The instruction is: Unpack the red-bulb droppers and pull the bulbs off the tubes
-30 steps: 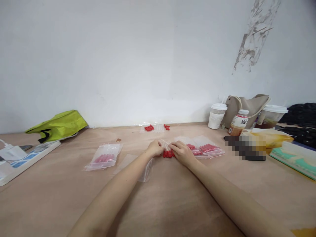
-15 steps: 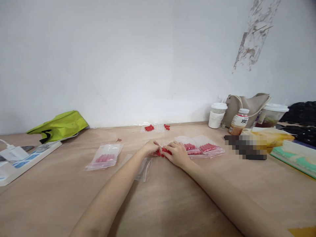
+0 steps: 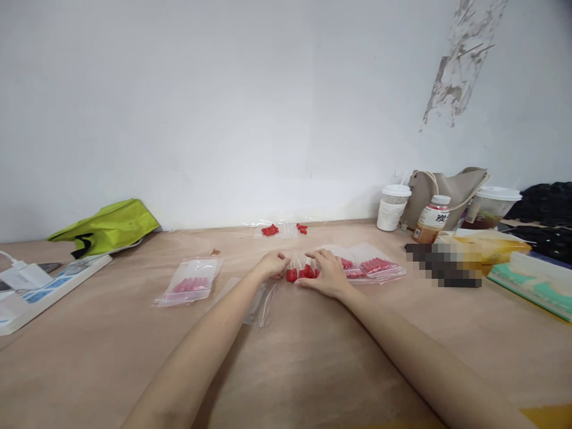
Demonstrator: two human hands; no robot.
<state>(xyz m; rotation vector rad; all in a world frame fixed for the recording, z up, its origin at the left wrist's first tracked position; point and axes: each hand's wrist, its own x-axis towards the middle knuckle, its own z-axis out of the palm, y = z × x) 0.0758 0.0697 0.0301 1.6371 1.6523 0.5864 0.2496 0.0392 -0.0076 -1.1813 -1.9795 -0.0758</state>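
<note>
in the head view, a small row of red-tipped sticks (image 3: 307, 272) lies on the brown tabletop (image 3: 286, 369) between the two hands, pale shafts pointing toward the wall (image 3: 232, 119), red ends toward the person. the left hand (image 3: 273, 265) is at the row's left side, fingers bent and close together; whether it grips a stick cannot be told. the right hand (image 3: 328, 275) is loosely curved at the right side, thumb and forefinger spread apart with the red ends between them, not clenched.

a clear zip bag (image 3: 262, 307) lies partly under the left forearm. further left is a filled zip bag (image 3: 190, 283) with red contents; just right of the right hand, more bags of red-tipped pieces (image 3: 379, 267) lie side by side. near the wall are two small red clusters (image 3: 270, 230). a drink bottle (image 3: 432, 220) stands by a lidded white cup (image 3: 392, 208) at right.
</note>
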